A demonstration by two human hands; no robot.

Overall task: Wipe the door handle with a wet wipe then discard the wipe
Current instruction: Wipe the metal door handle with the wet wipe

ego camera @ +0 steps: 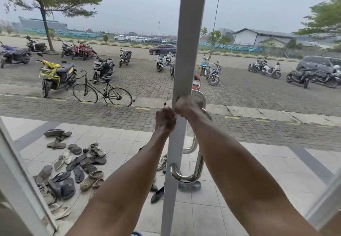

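Your right hand (186,106) is curled round the top of the door handle (198,163); your left hand (165,119) is bunched beside it. No wipe shows; bare-handed rubbing cleans nothing.

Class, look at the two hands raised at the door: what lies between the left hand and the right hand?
In the head view, the white vertical door frame stands between the left hand and the right hand.
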